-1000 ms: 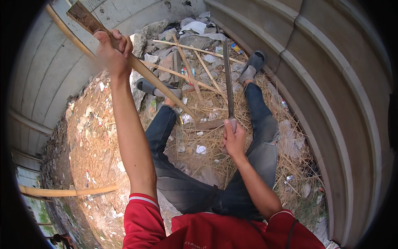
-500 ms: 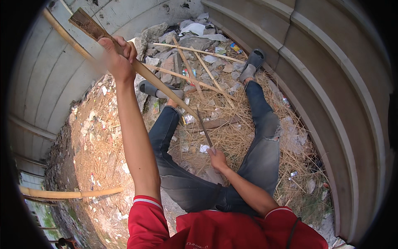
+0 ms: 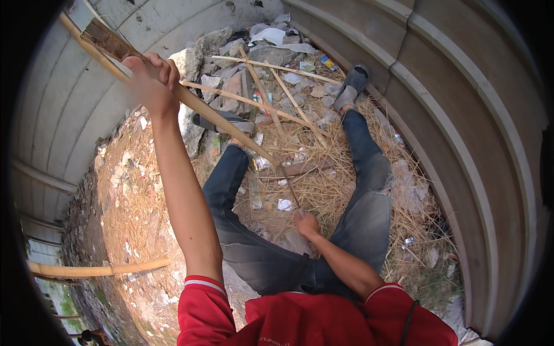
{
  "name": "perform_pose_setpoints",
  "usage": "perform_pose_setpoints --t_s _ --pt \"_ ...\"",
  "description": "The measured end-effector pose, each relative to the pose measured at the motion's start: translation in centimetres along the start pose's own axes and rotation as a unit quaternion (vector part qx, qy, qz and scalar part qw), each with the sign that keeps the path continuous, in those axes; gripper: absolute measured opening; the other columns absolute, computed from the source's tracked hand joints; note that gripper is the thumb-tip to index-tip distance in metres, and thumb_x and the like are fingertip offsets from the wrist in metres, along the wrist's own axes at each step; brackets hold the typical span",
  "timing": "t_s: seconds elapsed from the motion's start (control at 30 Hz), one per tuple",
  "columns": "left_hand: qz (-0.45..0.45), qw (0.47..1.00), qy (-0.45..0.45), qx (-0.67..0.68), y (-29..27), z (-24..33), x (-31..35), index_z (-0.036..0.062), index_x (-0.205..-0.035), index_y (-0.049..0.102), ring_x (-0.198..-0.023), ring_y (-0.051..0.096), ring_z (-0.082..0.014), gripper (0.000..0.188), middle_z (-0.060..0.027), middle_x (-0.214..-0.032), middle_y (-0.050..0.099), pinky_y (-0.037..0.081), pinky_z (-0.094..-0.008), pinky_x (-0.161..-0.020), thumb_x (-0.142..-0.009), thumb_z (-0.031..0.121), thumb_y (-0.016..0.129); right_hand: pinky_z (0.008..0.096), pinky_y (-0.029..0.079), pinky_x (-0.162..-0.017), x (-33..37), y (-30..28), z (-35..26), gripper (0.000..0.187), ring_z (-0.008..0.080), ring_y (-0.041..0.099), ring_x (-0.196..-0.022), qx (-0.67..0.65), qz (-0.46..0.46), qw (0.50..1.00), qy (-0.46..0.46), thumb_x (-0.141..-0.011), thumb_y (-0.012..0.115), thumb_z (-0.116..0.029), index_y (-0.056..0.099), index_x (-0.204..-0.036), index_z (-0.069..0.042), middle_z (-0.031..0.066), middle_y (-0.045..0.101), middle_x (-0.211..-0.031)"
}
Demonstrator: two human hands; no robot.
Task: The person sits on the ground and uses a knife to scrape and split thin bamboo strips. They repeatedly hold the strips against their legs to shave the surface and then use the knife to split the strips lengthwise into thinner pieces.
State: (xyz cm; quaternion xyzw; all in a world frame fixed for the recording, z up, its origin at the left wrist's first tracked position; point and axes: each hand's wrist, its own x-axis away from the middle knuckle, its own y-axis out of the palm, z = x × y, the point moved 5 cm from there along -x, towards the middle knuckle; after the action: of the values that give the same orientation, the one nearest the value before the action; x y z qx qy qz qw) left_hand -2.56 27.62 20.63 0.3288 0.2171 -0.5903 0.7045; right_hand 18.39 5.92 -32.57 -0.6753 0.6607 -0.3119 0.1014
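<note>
At the upper left my left hand (image 3: 153, 83) is closed round a long bamboo strip (image 3: 222, 122). The strip slants down to the right, its broad, rough brown end sticking up past my fist. Low between my legs, my right hand (image 3: 306, 224) grips a knife (image 3: 293, 193) by its handle, which the fingers mostly hide. Its thin dark blade points up and away, with the tip close to the strip's lower end. I cannot tell whether blade and bamboo touch.
Several split bamboo strips (image 3: 254, 104) lie crossed over straw and litter between my feet. Broken rocks (image 3: 236, 89) are piled ahead. A brown corrugated metal wall (image 3: 461, 115) curves along the right, and a pale panel wall (image 3: 69, 109) along the left. Another bamboo pole (image 3: 104, 269) lies at left.
My left hand has shifted left and slightly down, taking the bamboo strip with it. My right hand has moved slightly right, and the knife blade now looks shorter and thinner.
</note>
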Motion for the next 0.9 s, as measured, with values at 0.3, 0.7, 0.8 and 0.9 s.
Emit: perform_pose_setpoints --t_s 0.3,0.7,0.8,0.9 --pt "0.029 0.999 0.001 0.026 -2.1 -0.7 -0.1 0.0059 -0.081 0.049 -0.049 0.031 -0.0105 0.066 0.0011 -0.060 0.032 0.024 -0.0241 -0.046 -0.097 0.069 0.042 0.0535 0.047 -0.072 1.0 -6.5 -10.5 0.041 0.0481 0.064 -0.082 -0.179 0.085 0.976 -0.085 -0.100 0.057 -0.039 0.062 -0.097 0.002 0.0267 0.065 -0.085" --pt "0.064 0.991 0.058 -0.101 -5.4 0.2 2.1 0.0007 -0.105 0.053 -0.074 0.061 -0.0221 0.067 -0.0134 -0.088 0.058 0.051 -0.0308 -0.064 -0.101 0.066 0.038 0.0473 0.050 -0.079 -1.8 -5.6 0.5 0.055 0.0415 0.067 -0.087 -0.072 -0.062 0.988 0.120 -0.093 0.062 -0.050 0.069 -0.101 0.004 0.0262 0.069 -0.091" --pt "0.154 0.981 0.067 -0.100 -6.1 -1.9 5.9 -0.0008 -0.123 0.051 -0.101 0.066 -0.0291 0.071 -0.0205 -0.122 0.059 0.057 -0.0385 -0.083 -0.101 0.066 0.038 0.0442 0.050 -0.066 -0.8 -9.1 -0.6 0.057 0.0353 0.067 -0.068 -0.082 0.052 0.995 0.038 -0.094 0.063 -0.053 0.067 -0.091 0.004 0.0204 0.066 -0.075" --pt "0.192 0.972 -0.009 -0.138 -9.7 -7.6 12.7 -0.0002 -0.115 0.054 -0.093 0.068 -0.0270 0.067 -0.0209 -0.116 0.064 0.057 -0.0384 -0.079 -0.102 0.063 0.039 0.0449 0.048 -0.065 2.5 -15.1 -5.0 0.054 0.0341 0.066 -0.068 -0.107 0.060 0.992 -0.010 -0.095 0.063 -0.050 0.066 -0.091 0.004 0.0197 0.064 -0.073"
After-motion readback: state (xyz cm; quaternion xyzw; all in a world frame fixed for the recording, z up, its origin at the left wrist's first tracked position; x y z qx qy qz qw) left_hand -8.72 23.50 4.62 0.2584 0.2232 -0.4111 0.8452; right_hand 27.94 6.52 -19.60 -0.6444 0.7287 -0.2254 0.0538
